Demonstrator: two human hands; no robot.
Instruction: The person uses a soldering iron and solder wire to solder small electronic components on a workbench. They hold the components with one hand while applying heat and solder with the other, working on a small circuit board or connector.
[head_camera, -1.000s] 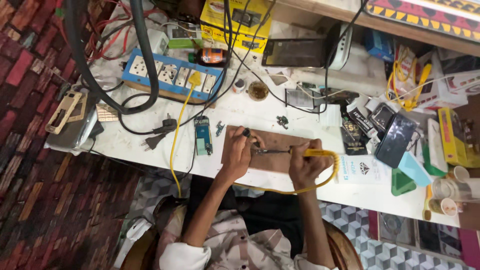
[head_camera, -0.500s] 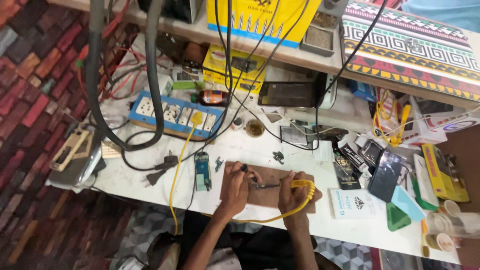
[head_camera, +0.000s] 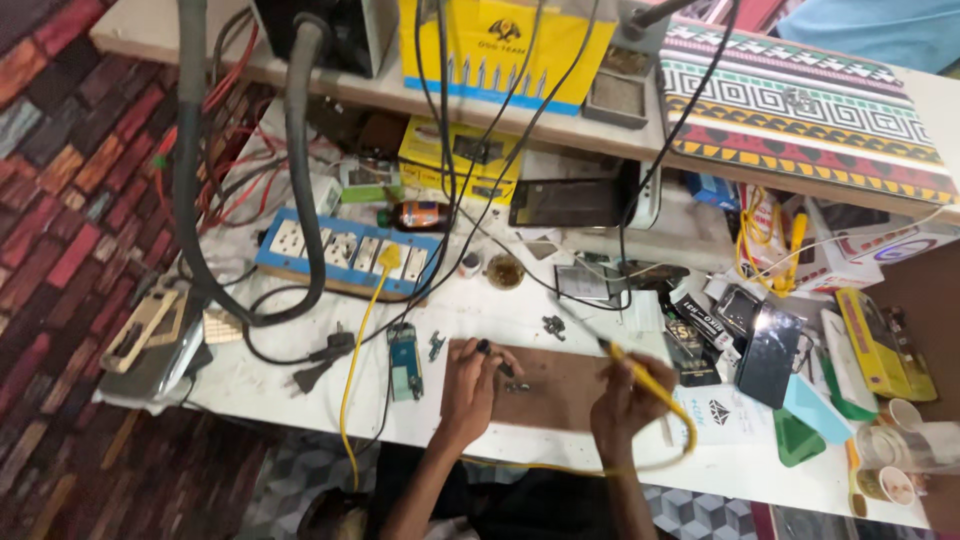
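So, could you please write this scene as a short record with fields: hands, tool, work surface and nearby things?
left hand: left hand rests fingers on a small part
right hand: right hand grips a yellow-handled iron, tip raised
work surface: brown mat on white bench
nearby: blue power strip, circuit board, dark phone
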